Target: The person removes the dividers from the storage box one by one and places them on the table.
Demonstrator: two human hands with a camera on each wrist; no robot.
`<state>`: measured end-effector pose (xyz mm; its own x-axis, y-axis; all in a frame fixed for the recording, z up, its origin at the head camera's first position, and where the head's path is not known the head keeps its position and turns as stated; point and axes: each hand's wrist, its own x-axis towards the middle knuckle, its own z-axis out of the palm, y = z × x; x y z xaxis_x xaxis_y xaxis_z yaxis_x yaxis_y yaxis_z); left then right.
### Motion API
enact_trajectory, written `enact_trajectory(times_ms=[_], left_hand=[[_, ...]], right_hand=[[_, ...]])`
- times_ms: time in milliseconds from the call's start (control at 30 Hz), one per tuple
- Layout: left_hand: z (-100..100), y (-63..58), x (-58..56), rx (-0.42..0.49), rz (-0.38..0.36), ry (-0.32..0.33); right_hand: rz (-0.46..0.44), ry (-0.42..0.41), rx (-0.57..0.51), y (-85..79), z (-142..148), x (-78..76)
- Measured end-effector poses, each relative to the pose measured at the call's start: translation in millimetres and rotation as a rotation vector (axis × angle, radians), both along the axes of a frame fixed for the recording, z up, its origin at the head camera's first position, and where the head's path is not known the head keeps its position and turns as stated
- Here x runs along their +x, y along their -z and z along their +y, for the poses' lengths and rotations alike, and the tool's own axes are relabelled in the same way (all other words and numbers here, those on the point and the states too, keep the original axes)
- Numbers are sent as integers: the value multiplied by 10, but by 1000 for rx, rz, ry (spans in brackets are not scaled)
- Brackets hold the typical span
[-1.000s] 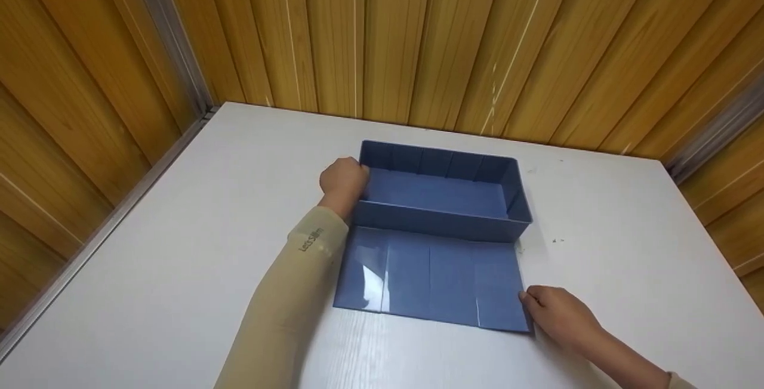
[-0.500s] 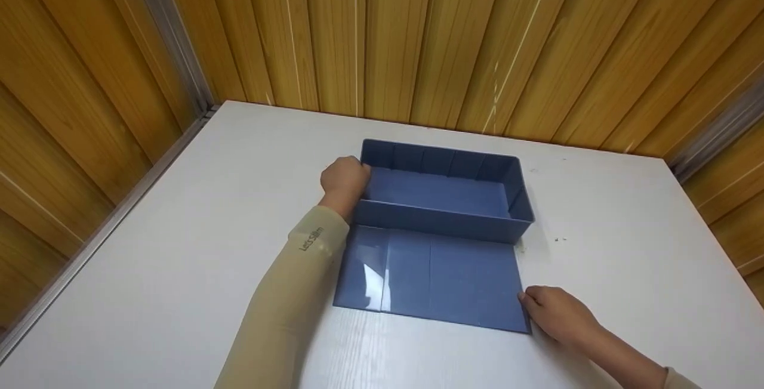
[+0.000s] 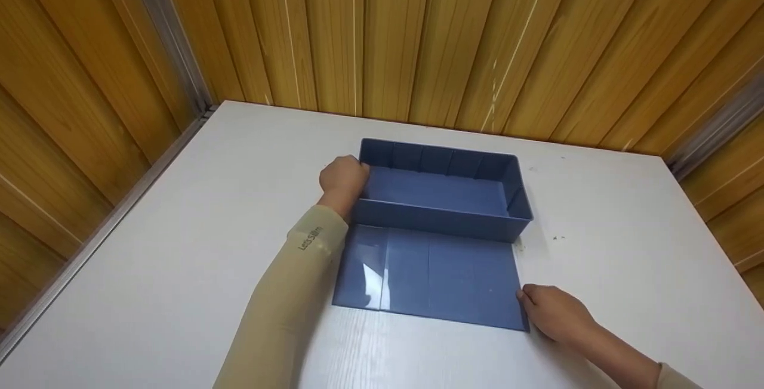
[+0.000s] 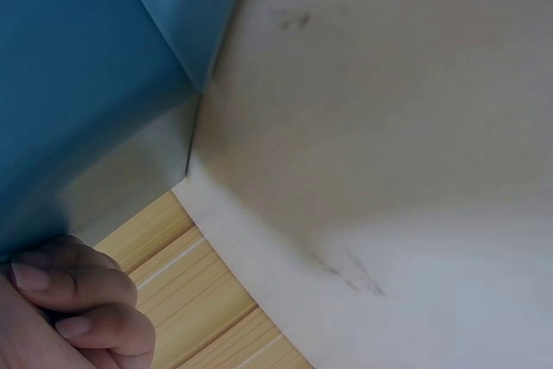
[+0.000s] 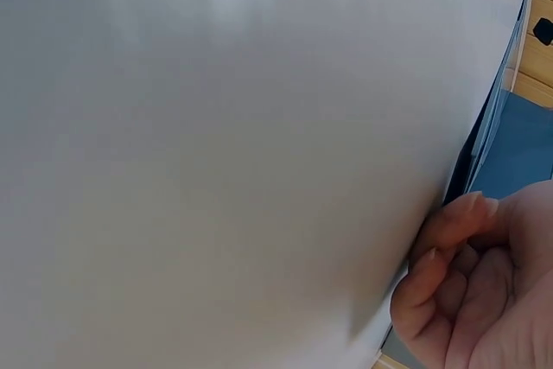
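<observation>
An open-topped blue plastic box (image 3: 439, 223) stands on the white table, its long side facing me. At its left end my left hand (image 3: 344, 178) grips the short wall; the left wrist view shows curled fingers (image 4: 104, 300) by the blue wall (image 4: 78, 66). In front of the box lies a flat blue panel (image 3: 459, 287) with thin seams across it, a bright reflection on its left part. My right hand (image 3: 558, 311) pinches the panel's right edge near the front corner. In the right wrist view, its curled fingers (image 5: 428, 278) sit by the thin edge.
The white table (image 3: 197, 228) extends on both sides of the box, with a few small dark marks on the right. Behind it rises a wood-patterned wall (image 3: 388, 37). A metal rail (image 3: 173, 31) runs up at the back left corner.
Both hands keep their places on the box and the panel. A bright glint along the seam in the panel's right part has gone, and that part looks smoother.
</observation>
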<state>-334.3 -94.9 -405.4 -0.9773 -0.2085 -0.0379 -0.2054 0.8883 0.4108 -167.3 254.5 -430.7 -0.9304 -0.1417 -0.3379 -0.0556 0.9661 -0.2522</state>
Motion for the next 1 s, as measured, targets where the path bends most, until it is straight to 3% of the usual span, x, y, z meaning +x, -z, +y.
enact_trajectory(times_ms=[633, 867, 1000], left_hand=[[-12, -9, -13, 13, 17, 16], [-52, 10, 0, -30, 58, 24], [-82, 31, 7, -75, 135, 21]], right_hand=[[84, -39, 52, 20, -36, 64], [65, -2, -18, -46, -51, 12], [172, 12, -120, -191, -47, -26]])
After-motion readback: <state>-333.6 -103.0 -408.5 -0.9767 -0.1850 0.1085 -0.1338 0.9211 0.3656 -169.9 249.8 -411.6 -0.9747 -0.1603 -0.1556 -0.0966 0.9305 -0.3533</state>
